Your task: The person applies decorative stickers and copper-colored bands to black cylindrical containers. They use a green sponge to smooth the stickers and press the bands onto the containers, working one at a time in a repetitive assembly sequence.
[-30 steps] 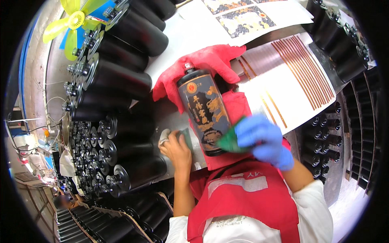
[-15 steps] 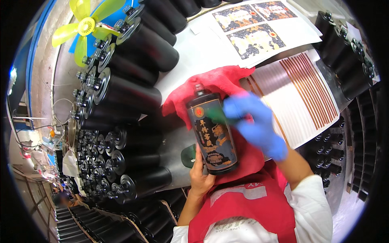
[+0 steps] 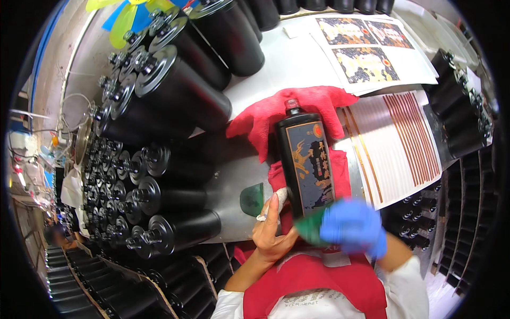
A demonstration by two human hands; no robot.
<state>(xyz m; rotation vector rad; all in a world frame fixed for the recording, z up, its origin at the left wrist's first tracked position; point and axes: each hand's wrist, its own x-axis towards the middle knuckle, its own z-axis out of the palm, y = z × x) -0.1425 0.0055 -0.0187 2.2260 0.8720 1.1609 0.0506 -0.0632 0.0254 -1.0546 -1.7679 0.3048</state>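
Note:
A black bottle [image 3: 282,159] with a dark, gold-figured label [image 3: 309,159] lies tilted on a red cloth [image 3: 255,125], its neck pointing away from me. My left hand [image 3: 271,239] is bare and sits at the bottle's lower left; its lower fingers curl toward the base, partly hidden. Something white and crumpled [image 3: 279,201], perhaps a finger wrap or tissue, shows between this hand and the bottle. My right hand [image 3: 353,228], blue-gloved and blurred, grips a flat green scraper [image 3: 312,227] over the label's bottom end. Another dark green flat piece [image 3: 252,199] rests on the metal table left of the bottle.
Several black bottles [image 3: 180,90] with clear discs at their necks lie stacked along the left. More bottles [image 3: 461,101] stand at the far right. A sheet of brown strips [image 3: 409,138] and printed label sheets [image 3: 366,64] cover the right side. A yellow-green fan [image 3: 125,24] is at upper left.
The bottle has been turned, so a differently patterned side faces up, and it lies more upright in view. My right hand has come down from the label's upper part to its bottom end.

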